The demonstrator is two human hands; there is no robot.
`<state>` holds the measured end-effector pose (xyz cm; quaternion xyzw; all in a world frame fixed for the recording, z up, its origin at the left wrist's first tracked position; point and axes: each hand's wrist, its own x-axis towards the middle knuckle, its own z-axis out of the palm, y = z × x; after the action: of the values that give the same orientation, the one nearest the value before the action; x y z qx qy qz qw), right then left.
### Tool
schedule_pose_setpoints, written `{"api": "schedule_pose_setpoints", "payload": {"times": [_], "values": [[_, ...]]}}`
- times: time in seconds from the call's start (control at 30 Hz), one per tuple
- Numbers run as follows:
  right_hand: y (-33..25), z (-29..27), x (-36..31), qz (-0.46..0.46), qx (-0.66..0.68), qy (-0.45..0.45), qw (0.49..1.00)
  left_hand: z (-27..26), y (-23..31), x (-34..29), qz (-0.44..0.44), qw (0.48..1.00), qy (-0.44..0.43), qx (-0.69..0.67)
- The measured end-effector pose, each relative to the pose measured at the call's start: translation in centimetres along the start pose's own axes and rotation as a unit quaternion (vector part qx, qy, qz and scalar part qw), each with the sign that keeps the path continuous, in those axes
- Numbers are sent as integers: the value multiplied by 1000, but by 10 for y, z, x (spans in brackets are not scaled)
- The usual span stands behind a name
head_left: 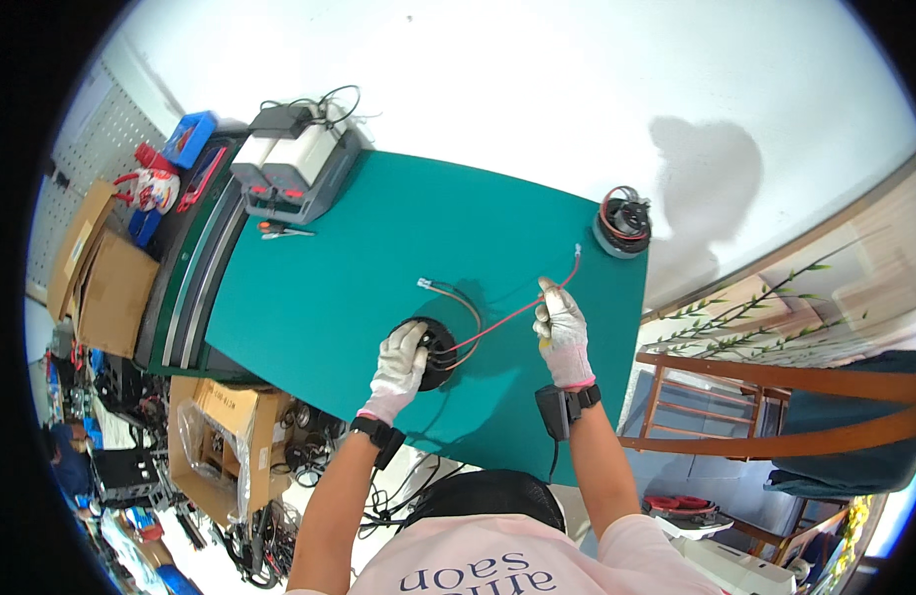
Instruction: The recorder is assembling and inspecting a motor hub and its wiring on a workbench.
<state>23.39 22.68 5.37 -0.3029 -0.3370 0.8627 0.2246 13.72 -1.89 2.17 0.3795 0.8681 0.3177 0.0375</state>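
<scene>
The left hand (400, 365) is clasping the disc (436, 363) with curled fingers; farther right, the right hand (563, 330) is pinching the red wire (497, 323).

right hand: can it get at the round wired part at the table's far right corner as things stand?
Likely yes, if it lets go: the right hand pinches the red wire. Between it and the round wired part, only that wire's free end shows.
</scene>
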Motion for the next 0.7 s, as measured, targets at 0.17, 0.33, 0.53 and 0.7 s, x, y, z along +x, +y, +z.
{"api": "schedule_pose_setpoints", "payload": {"times": [0.17, 0.33, 0.53, 0.7], "values": [[-41, -1, -19, -98, -19, 14, 995, -2, 0, -1, -3, 1000, -4, -8], [-57, -6, -30, -196, 56, -25, 979, 1, 0, 2, -12, 1000, -13, -3], [-74, 15, -65, -163, -25, -35, 986, 4, -11, -3, 1, 1000, -2, 3], [-68, 17, -78, -305, -117, -122, 937, 2, -2, 1, -12, 1000, -11, 0]]}}
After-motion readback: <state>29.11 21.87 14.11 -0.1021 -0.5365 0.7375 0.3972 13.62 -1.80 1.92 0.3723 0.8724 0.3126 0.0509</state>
